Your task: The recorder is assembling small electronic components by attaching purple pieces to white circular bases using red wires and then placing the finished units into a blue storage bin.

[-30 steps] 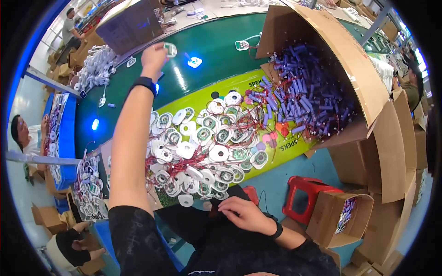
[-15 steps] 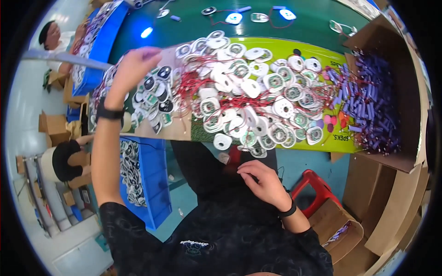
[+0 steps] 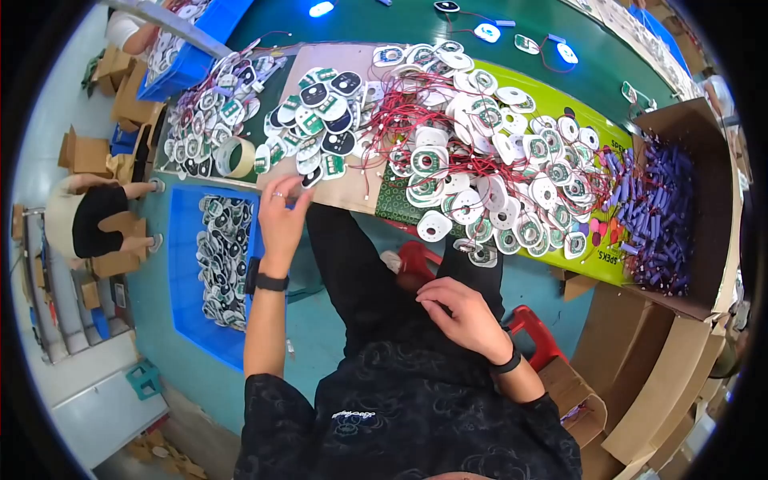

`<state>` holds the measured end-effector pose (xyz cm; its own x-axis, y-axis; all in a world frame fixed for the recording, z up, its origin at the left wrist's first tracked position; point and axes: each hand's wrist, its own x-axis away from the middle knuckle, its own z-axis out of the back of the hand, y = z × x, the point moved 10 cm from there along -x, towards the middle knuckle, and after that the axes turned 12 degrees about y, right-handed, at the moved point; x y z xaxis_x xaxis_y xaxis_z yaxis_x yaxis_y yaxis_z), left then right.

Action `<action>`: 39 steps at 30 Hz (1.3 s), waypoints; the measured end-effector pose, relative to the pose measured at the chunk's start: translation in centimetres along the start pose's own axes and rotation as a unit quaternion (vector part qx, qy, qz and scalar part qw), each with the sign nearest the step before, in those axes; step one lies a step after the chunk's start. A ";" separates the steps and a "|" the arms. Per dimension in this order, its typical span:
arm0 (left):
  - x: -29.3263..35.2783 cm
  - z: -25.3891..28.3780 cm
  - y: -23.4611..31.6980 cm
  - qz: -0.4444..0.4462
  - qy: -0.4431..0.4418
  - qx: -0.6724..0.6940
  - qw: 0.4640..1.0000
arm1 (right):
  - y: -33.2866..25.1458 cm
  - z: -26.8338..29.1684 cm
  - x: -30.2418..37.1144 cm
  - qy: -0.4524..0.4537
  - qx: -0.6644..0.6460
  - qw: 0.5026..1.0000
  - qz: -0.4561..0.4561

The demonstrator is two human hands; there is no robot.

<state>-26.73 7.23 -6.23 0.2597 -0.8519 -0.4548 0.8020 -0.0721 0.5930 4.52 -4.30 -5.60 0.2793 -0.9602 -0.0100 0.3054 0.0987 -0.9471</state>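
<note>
My left hand (image 3: 283,222), with a ring and a dark wristband, is at the table's near edge. Its fingers are bent and apart, with the thumb tip close to a small black-and-white piece (image 3: 312,177) of a circuit board pile (image 3: 324,112); whether they touch, I cannot tell. That pile mixes black-faced, white and green boards on a cardboard sheet (image 3: 352,192). Above my lap hovers my right hand (image 3: 466,318), fingers loosely bent, thumb apart from them, nothing visible in it. Beyond it lies a large heap of white round housings (image 3: 464,204) with red wires (image 3: 412,104).
Purple cylindrical batteries (image 3: 660,208) fill a cardboard box at right. A tape roll (image 3: 235,157) sits beside more boards at left. Below stands a blue bin (image 3: 188,280) of boards. Lit boards (image 3: 486,33) lie on the green belt (image 3: 360,24). A red stool (image 3: 532,328) is by my right arm.
My left hand has come back from the far left side of the table to its near edge, beside the board pile. My right hand stays over my lap. The view has shifted.
</note>
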 end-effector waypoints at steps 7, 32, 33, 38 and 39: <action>-2.1 1.2 -3.3 0.146 0.077 0.075 0.983 | 0.2 0.5 -0.2 0.009 0.016 1.000 -0.020; 16.2 -10.3 18.2 0.320 -0.309 0.459 0.769 | 5.3 5.2 2.1 0.211 -0.278 0.912 -0.213; 16.9 -10.7 18.2 0.347 -0.331 0.460 0.747 | 5.8 5.2 2.7 0.205 -0.275 0.911 -0.230; 19.7 -11.6 17.4 0.404 -0.359 0.435 0.720 | 4.9 14.6 5.2 0.372 0.003 0.924 -0.089; 20.0 -11.4 17.2 0.402 -0.364 0.439 0.716 | 3.9 17.5 6.0 0.411 0.174 0.895 -0.023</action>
<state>-1.59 -5.10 -12.72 -0.1571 -0.8231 0.5458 -0.1801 0.5673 0.8036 23.32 -5.11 -3.72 -0.4611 -0.8189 -0.3418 0.6038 -0.0073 -0.7971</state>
